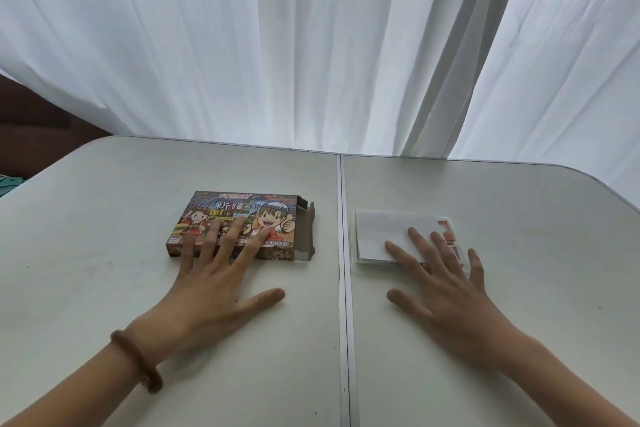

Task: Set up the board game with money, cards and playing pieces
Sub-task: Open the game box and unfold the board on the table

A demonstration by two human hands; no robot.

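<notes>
Flat printed cardboard box [239, 224], end flap open; white folded sheet [391, 232]. Left hand [214, 274] and right hand [446, 282] rest flat on them, fingers spread.

Pale grey desk [104, 218] with a centre seam [343, 288], white pleated curtains [311, 45] hanging behind it, dark brown surface [34, 121] at far left

colourful game box [242, 213] lies flat, end flap open; white-topped stack [388, 227] lies right of it.
</notes>
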